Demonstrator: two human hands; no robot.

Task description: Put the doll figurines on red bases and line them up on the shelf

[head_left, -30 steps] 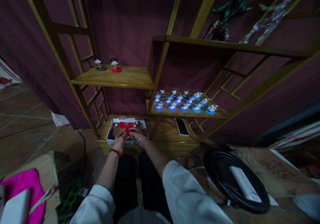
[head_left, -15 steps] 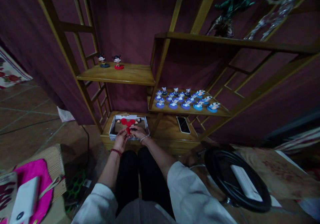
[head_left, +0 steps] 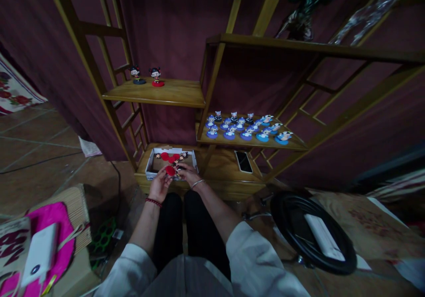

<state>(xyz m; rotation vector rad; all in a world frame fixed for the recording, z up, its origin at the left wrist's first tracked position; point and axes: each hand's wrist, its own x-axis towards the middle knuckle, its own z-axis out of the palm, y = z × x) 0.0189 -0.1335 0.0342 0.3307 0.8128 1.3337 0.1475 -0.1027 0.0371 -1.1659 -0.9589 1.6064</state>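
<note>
Red-beaded at the wrist, the left hand [head_left: 160, 185] pinches a figurine [head_left: 171, 171] by its round base, over the box [head_left: 152, 175] at six o'clock; the right hand [head_left: 189, 175], fingers narrowed, holds its other end. Likely light, stiff, slippery plastic, best held by base and body.

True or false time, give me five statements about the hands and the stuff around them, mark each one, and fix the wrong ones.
1. The left hand and right hand both hold a red-based figurine. True.
2. The phone lies inside the white box. False: it lies on wood to the right of the box.
3. Two figurines stand on the upper-left shelf. True.
4. The silver bangle is on the left wrist. False: it is on the right; the left has a red bracelet.
5. A white device rests on pink cloth. True.
</note>
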